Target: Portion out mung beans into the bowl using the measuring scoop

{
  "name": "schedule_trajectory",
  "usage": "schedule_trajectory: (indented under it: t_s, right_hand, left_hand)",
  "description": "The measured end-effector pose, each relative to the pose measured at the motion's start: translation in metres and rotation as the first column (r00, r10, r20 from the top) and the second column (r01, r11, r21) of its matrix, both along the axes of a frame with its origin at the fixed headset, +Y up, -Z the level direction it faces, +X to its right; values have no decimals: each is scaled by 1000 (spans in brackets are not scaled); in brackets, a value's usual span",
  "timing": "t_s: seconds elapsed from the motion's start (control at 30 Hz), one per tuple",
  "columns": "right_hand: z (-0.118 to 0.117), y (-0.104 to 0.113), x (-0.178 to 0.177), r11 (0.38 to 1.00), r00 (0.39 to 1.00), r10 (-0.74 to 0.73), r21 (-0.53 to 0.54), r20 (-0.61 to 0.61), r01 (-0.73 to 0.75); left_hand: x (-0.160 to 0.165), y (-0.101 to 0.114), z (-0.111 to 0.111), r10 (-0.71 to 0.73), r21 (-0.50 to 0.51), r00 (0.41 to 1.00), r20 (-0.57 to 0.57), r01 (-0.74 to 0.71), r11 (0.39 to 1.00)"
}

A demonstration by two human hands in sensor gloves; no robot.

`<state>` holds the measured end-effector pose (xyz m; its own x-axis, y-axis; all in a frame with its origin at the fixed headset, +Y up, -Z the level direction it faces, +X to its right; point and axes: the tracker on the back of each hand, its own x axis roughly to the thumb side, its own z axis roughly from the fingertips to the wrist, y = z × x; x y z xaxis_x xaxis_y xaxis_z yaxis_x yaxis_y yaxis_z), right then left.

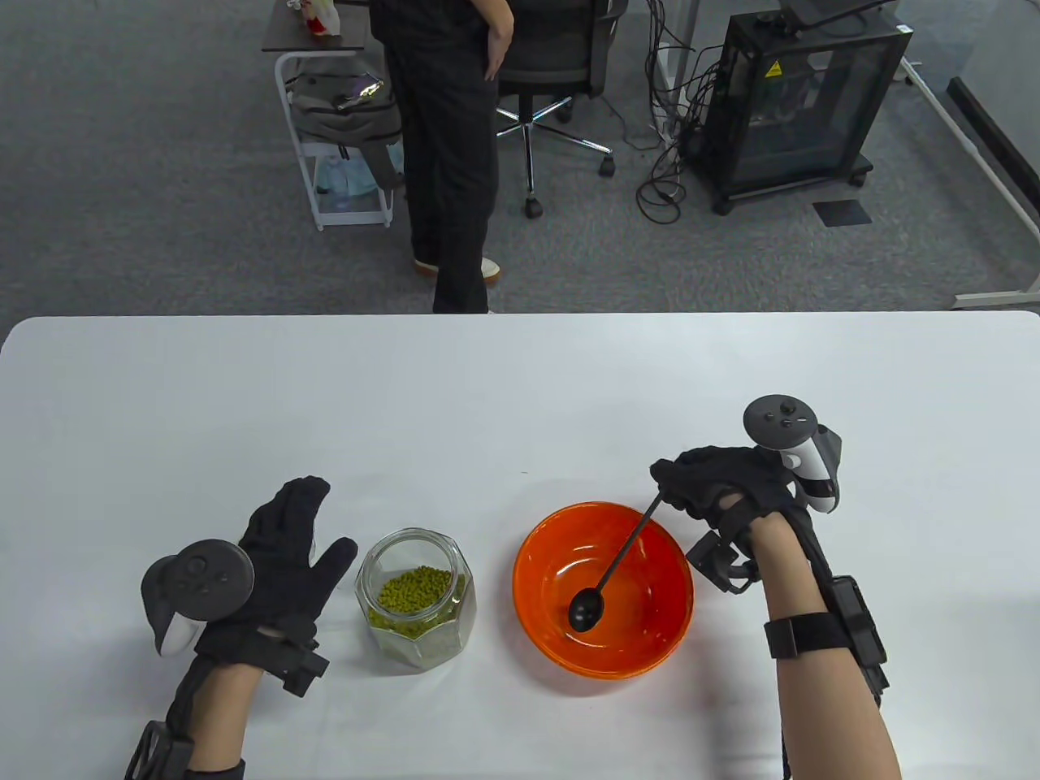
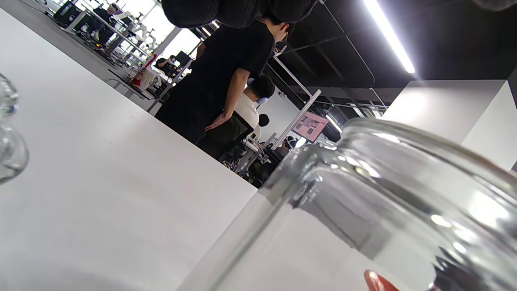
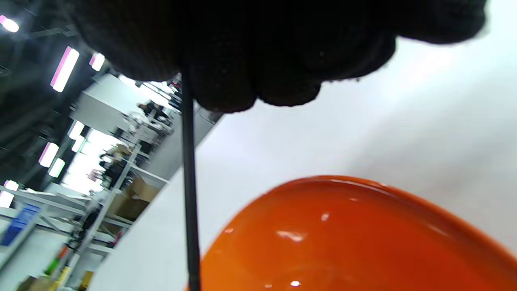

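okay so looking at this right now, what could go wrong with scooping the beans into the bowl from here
1. The left hand lies open beside the glass jar without gripping it, so the jar may slide or tip when scooped.
2. The right hand pinches the black scoop at its far handle end; a loaded scoop could wobble and spill between jar and orange bowl.

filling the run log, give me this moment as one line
right hand: holds measuring scoop in empty orange bowl | left hand: open beside mung bean jar
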<state>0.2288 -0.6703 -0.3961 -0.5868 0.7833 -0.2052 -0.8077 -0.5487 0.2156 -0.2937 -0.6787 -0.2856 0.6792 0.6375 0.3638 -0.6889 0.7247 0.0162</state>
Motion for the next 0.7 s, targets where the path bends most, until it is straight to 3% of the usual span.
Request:
schedule_trajectory:
  t_s: [0.3,0.7]
  right_hand:
    - [44,27,0,952,965,-236,225,114,206]
    - [72,61,-36,906,964,-250,374,92,199]
  left_hand:
    - [30,-10,-2,-30,-80,976,216,48,996]
    - [51,-15,0,-89,-86,954,287,118,989]
